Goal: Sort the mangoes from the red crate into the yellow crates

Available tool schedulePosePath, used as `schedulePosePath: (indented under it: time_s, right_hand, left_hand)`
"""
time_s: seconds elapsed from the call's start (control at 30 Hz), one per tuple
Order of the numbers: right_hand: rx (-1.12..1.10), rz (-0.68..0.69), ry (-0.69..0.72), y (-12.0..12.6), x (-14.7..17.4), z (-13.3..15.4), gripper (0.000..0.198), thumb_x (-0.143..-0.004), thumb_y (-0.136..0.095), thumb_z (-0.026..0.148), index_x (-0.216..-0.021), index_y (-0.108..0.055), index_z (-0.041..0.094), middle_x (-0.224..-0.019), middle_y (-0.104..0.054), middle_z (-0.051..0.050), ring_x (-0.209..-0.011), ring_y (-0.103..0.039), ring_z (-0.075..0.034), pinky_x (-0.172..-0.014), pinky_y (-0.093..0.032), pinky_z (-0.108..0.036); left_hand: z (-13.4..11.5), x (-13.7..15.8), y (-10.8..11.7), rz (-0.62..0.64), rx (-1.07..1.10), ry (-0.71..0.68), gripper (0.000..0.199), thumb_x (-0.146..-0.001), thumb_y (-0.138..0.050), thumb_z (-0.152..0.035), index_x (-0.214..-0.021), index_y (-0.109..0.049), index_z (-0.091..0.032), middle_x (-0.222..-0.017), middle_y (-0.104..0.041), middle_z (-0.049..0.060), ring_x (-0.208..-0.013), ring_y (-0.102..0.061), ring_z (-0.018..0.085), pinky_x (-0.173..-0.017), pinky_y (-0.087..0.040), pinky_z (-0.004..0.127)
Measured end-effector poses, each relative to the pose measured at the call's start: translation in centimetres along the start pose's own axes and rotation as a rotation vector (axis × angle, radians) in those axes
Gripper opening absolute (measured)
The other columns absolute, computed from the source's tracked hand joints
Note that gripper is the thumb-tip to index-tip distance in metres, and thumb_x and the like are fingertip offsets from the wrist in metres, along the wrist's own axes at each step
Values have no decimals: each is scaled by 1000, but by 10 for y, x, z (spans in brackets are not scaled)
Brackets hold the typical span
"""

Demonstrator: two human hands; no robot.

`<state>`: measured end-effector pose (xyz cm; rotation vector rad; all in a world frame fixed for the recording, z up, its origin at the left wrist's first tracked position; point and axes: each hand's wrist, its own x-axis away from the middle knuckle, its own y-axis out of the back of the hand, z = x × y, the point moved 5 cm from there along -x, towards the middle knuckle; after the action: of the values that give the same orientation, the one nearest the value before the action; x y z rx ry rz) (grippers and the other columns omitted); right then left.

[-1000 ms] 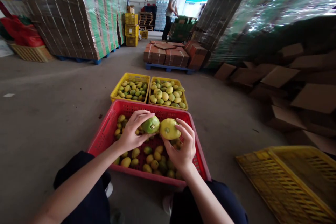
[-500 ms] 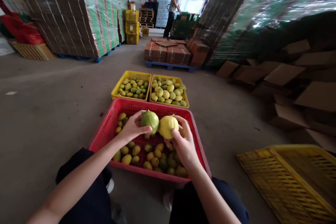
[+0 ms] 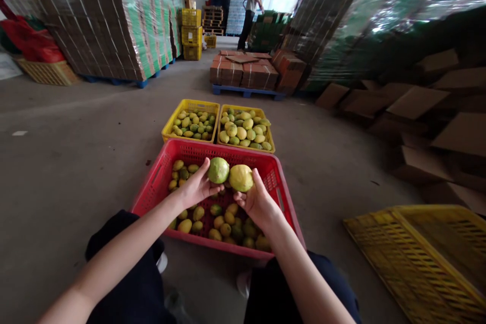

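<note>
Holding green fruit point(image 3: 218, 170) in the left hand point(image 3: 196, 186), yellow fruit point(image 3: 240, 177) in the right hand point(image 3: 261, 204), fingers point(image 3: 240, 198) half-curled beneath each

2 bare arms point(image 3: 131, 249) angle inward, left hand point(image 3: 196, 187) and right hand point(image 3: 260, 206) curled, thumbs point(image 3: 257, 180) raised.

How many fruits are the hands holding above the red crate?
2: the green fruit in the left hand and the yellow fruit in the right hand. Any smaller one hidden behind the hands wouldn't show.

Plastic crate point(image 3: 157, 178), smooth fruit point(image 3: 218, 170), glossy wrap point(image 3: 402, 7)
</note>
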<state>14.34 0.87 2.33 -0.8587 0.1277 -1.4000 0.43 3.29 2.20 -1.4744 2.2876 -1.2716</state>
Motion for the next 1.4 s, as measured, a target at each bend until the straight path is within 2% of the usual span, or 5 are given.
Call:
schedulePosePath:
  time_s: [0.4,0.63,0.87,1.13,1.4]
  right_hand:
    - [54,159,247,-10,-9,-8,47,-62,-79,38,-104,-61,25,-89,-67,-2,-63,-57,-15,-50,-45,-26]
    - [145,82,342,-6,-9,-6,41,-53,-80,22,-87,-58,22,-77,-63,3,-64,-55,-13,-57,-45,-25]
    - [856,-224,950,-5,13,16,42,-62,-74,16,-101,-63,23,-105,-65,-4,-100,-60,-23,-92,-46,-40]
    - [1072,-208,1362,-23,36,17,39,-75,-66,13,-111,-63,26,-117,-66,-7,-110,-61,-26,-96,-49,-46]
    - [688,-154,1026,-10,22,10,52,-64,-80,22,-107,-49,26,-119,-63,-7,-108,-61,-23,-85,-53,-37]
  left_hand:
    - [-4,-1,6,-37,106,-130,38,-78,-66,-51,-77,-66,-13,-74,-67,6,-64,-61,14,-58,-50,25]
    - [-10,3,2,-60,188,-165,37,-91,-52,-42,-107,-66,-13,-85,-70,6,-70,-65,13,-65,-55,23]
    - [-14,5,4,-24,-33,-364,32,-82,-54,-33,-106,-68,-17,-95,-70,7,-80,-66,19,-67,-53,28]
    - [-16,27,-6,-169,-738,-738,47,-89,-41,-48,-73,-72,-15,-77,-71,6,-71,-62,18,-69,-46,28]
    - [-10,8,7,-301,-342,-426,44,-85,-42,-52,-75,-66,-17,-66,-66,3,-62,-63,16,-52,-47,24]
